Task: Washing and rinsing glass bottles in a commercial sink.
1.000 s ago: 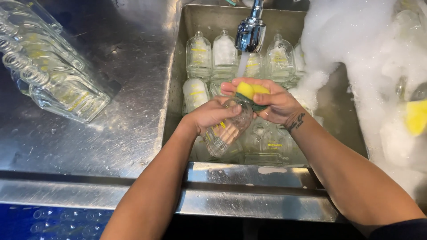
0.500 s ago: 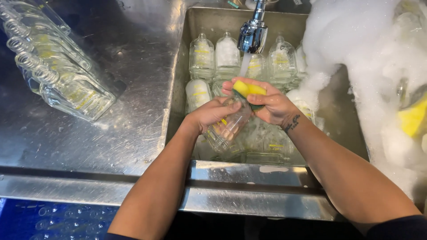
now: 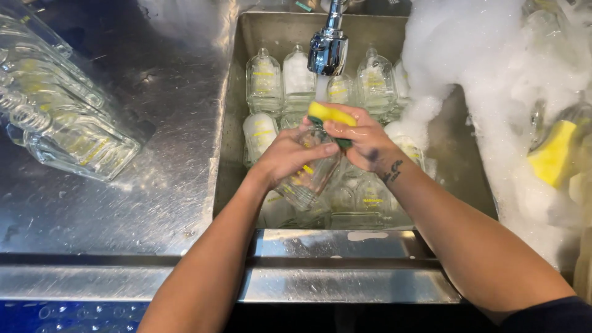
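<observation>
Centre frame, under the tap (image 3: 328,52): left hand (image 3: 290,157) grips a clear glass bottle (image 3: 308,182), right hand (image 3: 361,139) pinches a yellow sponge (image 3: 331,114) against its neck, scrubbing; rinsing likely follows.

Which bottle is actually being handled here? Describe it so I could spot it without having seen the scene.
Look at the steel sink under the faucet. Many clear glass bottles fill it, but one bottle is lifted and tilted above the rest. It alone is in the grip of the left hand, while the right hand presses a yellow sponge against its top.
</observation>
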